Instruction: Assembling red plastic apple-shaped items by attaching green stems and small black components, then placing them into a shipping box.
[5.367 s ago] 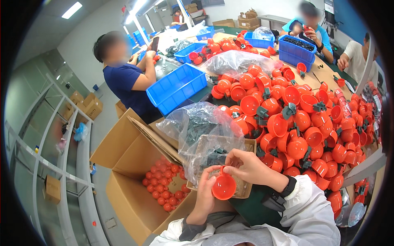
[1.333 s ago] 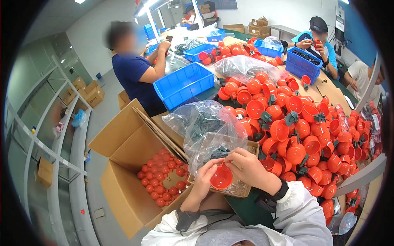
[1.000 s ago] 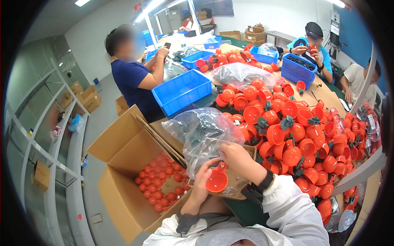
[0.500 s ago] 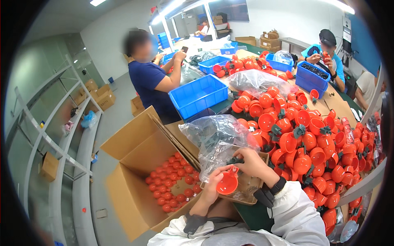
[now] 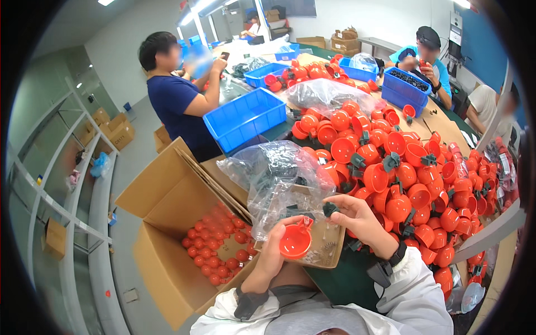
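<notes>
Red cup (image 5: 295, 243), dark piece (image 5: 330, 210)
Left grip (image 5: 272, 249) clasps the cup's left side; right grip (image 5: 360, 218) pinches the piece, farther right.

- The red cup (image 5: 295, 242) was smooth, glossy plastic;
- the dark green piece (image 5: 330, 209) looked like matt plastic;
- the clear bag (image 5: 282, 159) was crinkled, shiny plastic;
- the open carton (image 5: 167, 268) was matt brown cardboard;
- the nearest blue bin (image 5: 254, 128) was smooth plastic;
- the white sleeve (image 5: 417, 290) was creased cloth
</notes>
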Available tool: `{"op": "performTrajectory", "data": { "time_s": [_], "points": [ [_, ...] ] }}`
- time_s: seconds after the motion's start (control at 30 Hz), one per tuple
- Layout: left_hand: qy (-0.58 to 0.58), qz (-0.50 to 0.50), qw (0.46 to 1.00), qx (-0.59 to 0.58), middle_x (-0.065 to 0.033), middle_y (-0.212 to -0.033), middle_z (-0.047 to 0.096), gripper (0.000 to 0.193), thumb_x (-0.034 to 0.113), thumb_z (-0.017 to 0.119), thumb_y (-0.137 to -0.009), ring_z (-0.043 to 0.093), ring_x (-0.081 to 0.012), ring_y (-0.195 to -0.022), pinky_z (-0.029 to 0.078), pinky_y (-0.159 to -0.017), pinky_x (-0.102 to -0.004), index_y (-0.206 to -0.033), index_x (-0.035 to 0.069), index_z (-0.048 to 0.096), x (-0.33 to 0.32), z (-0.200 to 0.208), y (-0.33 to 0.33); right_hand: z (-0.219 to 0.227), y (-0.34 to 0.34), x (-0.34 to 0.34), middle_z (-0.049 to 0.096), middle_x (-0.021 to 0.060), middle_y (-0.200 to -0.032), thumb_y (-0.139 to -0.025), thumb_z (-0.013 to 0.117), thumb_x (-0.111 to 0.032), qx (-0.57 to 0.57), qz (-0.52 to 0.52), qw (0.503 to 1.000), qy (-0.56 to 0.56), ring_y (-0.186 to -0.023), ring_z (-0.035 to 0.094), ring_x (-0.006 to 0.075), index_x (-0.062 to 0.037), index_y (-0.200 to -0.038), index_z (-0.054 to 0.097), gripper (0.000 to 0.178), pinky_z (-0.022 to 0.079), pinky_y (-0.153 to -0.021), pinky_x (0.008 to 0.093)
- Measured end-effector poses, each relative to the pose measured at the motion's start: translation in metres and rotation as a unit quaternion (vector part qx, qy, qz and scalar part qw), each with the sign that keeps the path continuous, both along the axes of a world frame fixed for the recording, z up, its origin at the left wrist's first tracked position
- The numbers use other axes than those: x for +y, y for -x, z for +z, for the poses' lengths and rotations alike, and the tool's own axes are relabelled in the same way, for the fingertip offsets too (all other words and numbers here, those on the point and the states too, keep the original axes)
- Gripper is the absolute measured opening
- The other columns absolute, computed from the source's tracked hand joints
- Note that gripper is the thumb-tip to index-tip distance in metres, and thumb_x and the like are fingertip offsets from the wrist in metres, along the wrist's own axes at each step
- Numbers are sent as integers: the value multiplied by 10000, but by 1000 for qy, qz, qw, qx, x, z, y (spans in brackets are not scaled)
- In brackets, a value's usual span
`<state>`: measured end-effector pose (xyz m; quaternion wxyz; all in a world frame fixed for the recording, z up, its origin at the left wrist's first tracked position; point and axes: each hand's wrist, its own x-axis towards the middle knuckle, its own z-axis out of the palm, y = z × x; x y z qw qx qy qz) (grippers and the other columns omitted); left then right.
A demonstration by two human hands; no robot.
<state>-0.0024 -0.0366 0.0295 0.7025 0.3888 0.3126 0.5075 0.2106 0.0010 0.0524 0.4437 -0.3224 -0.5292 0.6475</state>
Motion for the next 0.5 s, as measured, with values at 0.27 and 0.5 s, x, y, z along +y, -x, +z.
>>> {"op": "performTrajectory", "data": {
  "time_s": [0.27,0.5],
  "points": [
    [-27,-60,997,42,-108,-1194,539,438,233,443,-911,512,-131,-1073,393,-934,-269,-1264,-27,445,-6,-5,5,12,8,-7,563,83,-1109,-779,571,65,-211,37,952,-217,-957,552,154,-58,-1201,554,440,448,-778,265],
    [-15,-50,997,59,-112,-1076,596,440,258,365,-921,568,-142,-971,437,-872,-262,-1210,-50,488,-2,-10,6,4,16,-8,539,124,-1107,-754,582,71,-244,18,927,-283,-1000,552,266,-65,-1210,540,478,454,-828,330]
  ]
}}
